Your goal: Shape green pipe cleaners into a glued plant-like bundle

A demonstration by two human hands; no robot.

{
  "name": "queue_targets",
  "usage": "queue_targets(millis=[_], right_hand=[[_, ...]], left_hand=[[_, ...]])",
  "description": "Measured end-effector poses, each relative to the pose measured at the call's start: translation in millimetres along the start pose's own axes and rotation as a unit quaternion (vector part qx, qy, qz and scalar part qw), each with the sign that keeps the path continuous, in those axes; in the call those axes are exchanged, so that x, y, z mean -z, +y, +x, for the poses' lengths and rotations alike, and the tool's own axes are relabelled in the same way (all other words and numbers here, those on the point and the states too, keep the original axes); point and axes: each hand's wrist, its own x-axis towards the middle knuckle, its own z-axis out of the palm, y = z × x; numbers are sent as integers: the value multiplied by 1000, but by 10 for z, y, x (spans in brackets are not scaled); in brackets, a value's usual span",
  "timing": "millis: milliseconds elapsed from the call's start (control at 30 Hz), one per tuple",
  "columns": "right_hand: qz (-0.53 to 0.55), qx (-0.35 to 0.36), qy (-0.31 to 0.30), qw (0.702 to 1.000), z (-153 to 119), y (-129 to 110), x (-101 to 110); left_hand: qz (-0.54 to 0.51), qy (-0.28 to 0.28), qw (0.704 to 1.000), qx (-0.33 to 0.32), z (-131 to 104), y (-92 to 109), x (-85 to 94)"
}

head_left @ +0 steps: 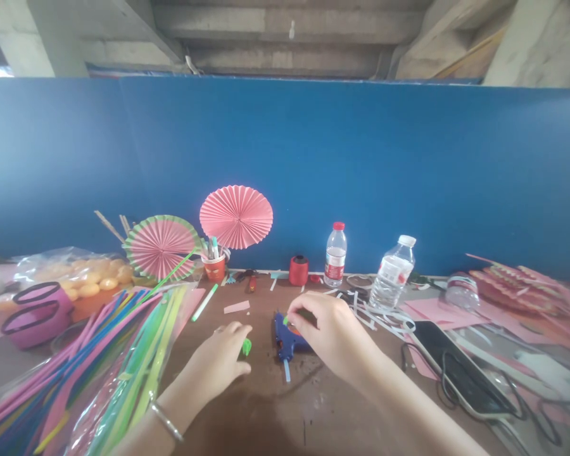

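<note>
My right hand [325,326] is in a pinch, with a small green piece [286,321] at its thumb and fingertips. Right under it on the brown table lies a dark blue tool [283,345], perhaps a glue gun, partly covered by the hand. A light blue strip [287,370] pokes out at the tool's near end. My left hand [218,356] hovers with fingers apart and holds nothing visible. Just beyond its fingers is a small curled green piece [246,346]; whether they touch it I cannot tell.
Colourful pipe cleaners [142,354] cover the left side, near a purple basket-like item [38,316]. Pleated pink paper fans [236,218] rise behind a pen cup [215,269]. Two water bottles [335,256], a red spool [298,271], white strips and a phone [460,367] with cables lie beyond and right.
</note>
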Motion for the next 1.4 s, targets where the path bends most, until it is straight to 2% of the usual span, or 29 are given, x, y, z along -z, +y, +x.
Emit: queue_targets(millis=[133, 300, 367, 467, 567, 633, 733, 833, 900, 1000, 1167, 1300, 1400], right_hand=[[-27, -30, 6, 999, -38, -26, 168], [0, 10, 70, 997, -106, -68, 362], [-8, 29, 109, 994, -159, -104, 456], [-32, 40, 170, 984, -265, -169, 600], [-40, 32, 231, 972, -363, -228, 692], [-33, 27, 240, 970, -395, -256, 704], [-8, 37, 198, 979, -373, -281, 640], [41, 43, 115, 992, -291, -289, 487], [71, 41, 101, 991, -237, -290, 351], [119, 2, 70, 990, -183, -288, 139], [216, -39, 65, 974, -133, -271, -101], [190, -59, 74, 977, -108, -221, -186], [167, -52, 70, 982, -103, -170, -222]], left_hand=[[42, -23, 999, 23, 47, -124, -124], [-105, 23, 994, 32, 24, 55, 59], [-171, 62, 983, 3, -22, 173, 159], [-265, 89, 959, -49, -97, 323, 271], [-339, 142, 922, -120, -150, 397, 316], [-373, 181, 895, -165, -172, 414, 309], [-387, 233, 871, -193, -201, 434, 261], [-393, 268, 861, -182, -235, 470, 188], [-411, 281, 850, -173, -257, 501, 142], [-432, 278, 844, -153, -277, 542, 94], [-432, 287, 846, -126, -281, 550, 45], [-461, 255, 844, -104, -289, 515, 4], [-445, 258, 853, -86, -285, 503, -13]])
